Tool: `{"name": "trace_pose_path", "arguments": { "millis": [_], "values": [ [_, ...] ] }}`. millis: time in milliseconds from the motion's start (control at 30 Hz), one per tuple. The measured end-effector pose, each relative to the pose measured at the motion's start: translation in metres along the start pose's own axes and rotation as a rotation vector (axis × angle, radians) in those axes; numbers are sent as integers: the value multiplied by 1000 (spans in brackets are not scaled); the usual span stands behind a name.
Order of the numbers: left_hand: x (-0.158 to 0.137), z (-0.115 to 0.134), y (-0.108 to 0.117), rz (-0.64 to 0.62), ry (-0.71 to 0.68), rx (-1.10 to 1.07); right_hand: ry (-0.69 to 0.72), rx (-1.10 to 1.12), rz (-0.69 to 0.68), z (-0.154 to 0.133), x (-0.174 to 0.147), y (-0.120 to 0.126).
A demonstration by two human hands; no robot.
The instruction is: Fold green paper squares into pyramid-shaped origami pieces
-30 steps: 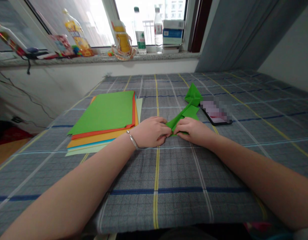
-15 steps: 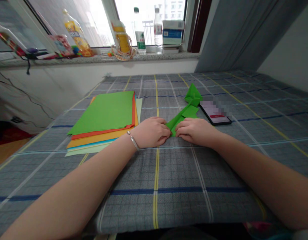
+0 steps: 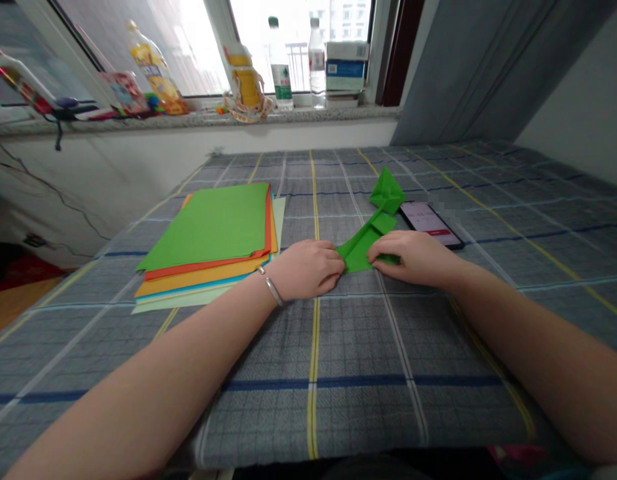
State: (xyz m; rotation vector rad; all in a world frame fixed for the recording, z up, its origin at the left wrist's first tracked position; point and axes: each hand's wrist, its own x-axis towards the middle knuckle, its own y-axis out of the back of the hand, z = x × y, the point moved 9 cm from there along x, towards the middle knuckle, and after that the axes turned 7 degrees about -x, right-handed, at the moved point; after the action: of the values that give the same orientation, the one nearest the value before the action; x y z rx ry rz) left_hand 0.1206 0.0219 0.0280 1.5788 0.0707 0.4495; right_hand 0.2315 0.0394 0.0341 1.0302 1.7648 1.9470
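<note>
A folded piece of green paper lies on the checked cloth between my hands. My left hand has its fingers curled on the paper's left corner, pressing it to the table. With fingers bent together, my right hand grips the lower right edge; its fingertips partly cover that side. Beyond the paper sits a second green folded-paper piece, pointed at the top, close to or touching the far end of the first. A silver bracelet circles my left wrist.
Left of my hands is a stack of coloured paper, green on top. A phone lies beyond my right hand. The plaid cloth covers the table. Several bottles, including a green-capped bottle, stand on the windowsill.
My right hand has slid to the right along the lower edge, uncovering more of the green paper. My left hand has shifted slightly right and stays on the left corner.
</note>
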Motion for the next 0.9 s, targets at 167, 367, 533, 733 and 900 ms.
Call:
{"name": "trace_pose_path", "arguments": {
  "millis": [167,367,533,733,900],
  "values": [
    [3,4,-9,-49,-1,91,-233,-4,400,28,-11,46],
    [6,8,-10,-67,32,129,-487,-34,271,63,-17,26],
    [7,5,-11,-59,72,127,-275,45,94,50,-7,-7],
    [7,8,-11,-30,13,64,-196,58,-16,34,-3,-23],
    [4,13,-10,-11,2,62,-343,57,0,51,-6,-21]
  ]
}}
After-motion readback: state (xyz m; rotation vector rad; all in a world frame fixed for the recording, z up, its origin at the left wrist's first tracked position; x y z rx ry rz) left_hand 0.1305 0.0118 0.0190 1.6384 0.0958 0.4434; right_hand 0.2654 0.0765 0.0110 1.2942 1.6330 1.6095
